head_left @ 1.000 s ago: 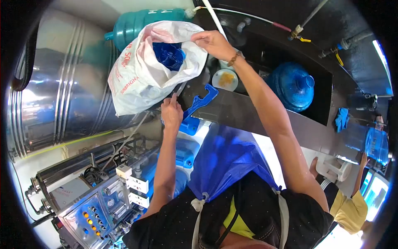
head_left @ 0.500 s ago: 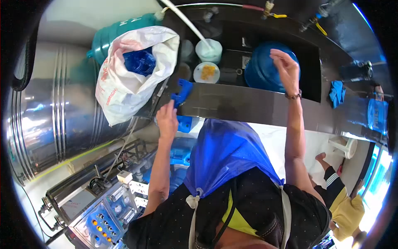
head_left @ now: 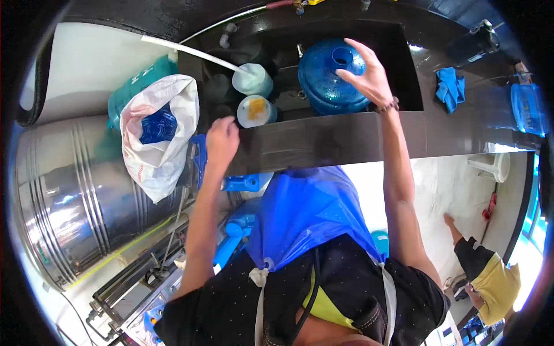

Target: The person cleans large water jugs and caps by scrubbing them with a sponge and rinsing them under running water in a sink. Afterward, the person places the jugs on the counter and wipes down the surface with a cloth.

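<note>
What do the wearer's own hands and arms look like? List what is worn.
The right hand has a dark, beaded-looking bracelet at the wrist; the left hand shows none. No gloves. Short black sleeves with small pale dots.

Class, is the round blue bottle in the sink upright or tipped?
Upright: the blue bottle stands neck up, its mouth facing the camera.

A water jug (head_left: 323,92) stands in a sink (head_left: 410,78) set into the bench (head_left: 323,135). Left of it are a front tub (head_left: 245,116) and a rear tub (head_left: 249,85), the latter holding a pipe's (head_left: 190,53) end. Farther left is a sack (head_left: 151,167), another jug (head_left: 144,81) behind it, a tank (head_left: 63,190) to its left. A cloth (head_left: 449,89) lies right of the sink.
</note>
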Action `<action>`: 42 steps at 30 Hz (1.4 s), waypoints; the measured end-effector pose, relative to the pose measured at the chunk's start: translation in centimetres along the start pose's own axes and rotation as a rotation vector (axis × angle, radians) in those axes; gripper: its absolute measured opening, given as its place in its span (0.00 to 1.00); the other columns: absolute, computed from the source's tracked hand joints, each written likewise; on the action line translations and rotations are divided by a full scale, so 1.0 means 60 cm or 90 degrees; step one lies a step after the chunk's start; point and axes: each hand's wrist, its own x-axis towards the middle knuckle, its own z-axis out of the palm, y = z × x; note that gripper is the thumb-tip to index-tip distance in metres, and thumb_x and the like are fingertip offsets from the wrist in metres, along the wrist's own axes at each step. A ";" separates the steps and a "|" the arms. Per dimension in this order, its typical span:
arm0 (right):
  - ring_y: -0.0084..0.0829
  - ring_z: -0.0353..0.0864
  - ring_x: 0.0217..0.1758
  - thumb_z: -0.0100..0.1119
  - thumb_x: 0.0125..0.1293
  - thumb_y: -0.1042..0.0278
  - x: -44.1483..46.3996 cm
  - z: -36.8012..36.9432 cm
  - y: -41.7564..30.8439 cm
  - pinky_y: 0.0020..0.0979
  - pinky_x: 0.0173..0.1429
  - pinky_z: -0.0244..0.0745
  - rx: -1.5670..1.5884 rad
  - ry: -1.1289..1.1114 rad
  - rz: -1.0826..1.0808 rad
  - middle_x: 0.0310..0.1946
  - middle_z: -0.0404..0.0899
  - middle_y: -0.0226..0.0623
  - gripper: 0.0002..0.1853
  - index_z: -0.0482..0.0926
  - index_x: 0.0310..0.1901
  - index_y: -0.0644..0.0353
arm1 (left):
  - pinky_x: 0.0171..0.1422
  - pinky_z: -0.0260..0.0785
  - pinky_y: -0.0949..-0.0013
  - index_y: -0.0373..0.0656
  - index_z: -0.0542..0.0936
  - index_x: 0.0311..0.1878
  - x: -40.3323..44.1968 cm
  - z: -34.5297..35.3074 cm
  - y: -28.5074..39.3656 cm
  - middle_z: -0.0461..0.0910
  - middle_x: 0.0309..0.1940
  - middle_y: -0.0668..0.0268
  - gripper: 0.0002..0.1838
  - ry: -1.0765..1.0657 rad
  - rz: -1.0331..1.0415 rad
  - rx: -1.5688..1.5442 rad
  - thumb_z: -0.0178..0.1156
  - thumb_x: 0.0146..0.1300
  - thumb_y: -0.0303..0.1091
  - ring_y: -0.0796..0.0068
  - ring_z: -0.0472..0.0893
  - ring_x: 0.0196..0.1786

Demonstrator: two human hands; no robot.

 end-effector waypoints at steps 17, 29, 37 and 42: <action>0.33 0.82 0.59 0.74 0.61 0.65 0.054 0.118 0.043 0.35 0.67 0.76 -0.065 0.187 0.157 0.52 0.84 0.33 0.21 0.82 0.56 0.50 | 0.57 0.75 0.50 0.37 0.77 0.59 0.142 0.508 -0.335 0.83 0.52 0.46 0.32 -0.676 0.191 0.221 0.68 0.52 0.44 0.46 0.82 0.57; 0.32 0.79 0.55 0.71 0.52 0.78 0.052 0.137 0.018 0.32 0.65 0.71 0.019 0.215 0.153 0.46 0.80 0.37 0.22 0.80 0.50 0.62 | 0.66 0.69 0.48 0.45 0.84 0.52 0.089 0.601 -0.430 0.82 0.54 0.48 0.22 -0.768 0.234 0.274 0.63 0.58 0.46 0.49 0.80 0.60; 0.37 0.80 0.56 0.70 0.53 0.77 0.046 0.137 0.006 0.35 0.64 0.73 0.031 0.234 0.164 0.49 0.81 0.40 0.24 0.79 0.53 0.59 | 0.59 0.73 0.48 0.44 0.89 0.42 0.129 0.563 -0.410 0.85 0.47 0.44 0.18 -0.645 0.266 0.385 0.57 0.63 0.46 0.51 0.85 0.50; 0.45 0.81 0.52 0.70 0.53 0.74 0.041 0.132 0.001 0.37 0.60 0.75 0.030 0.225 0.209 0.45 0.81 0.46 0.23 0.79 0.53 0.58 | 0.54 0.76 0.49 0.45 0.88 0.43 0.094 0.537 -0.458 0.85 0.47 0.48 0.18 -0.469 0.586 0.413 0.58 0.62 0.48 0.52 0.86 0.48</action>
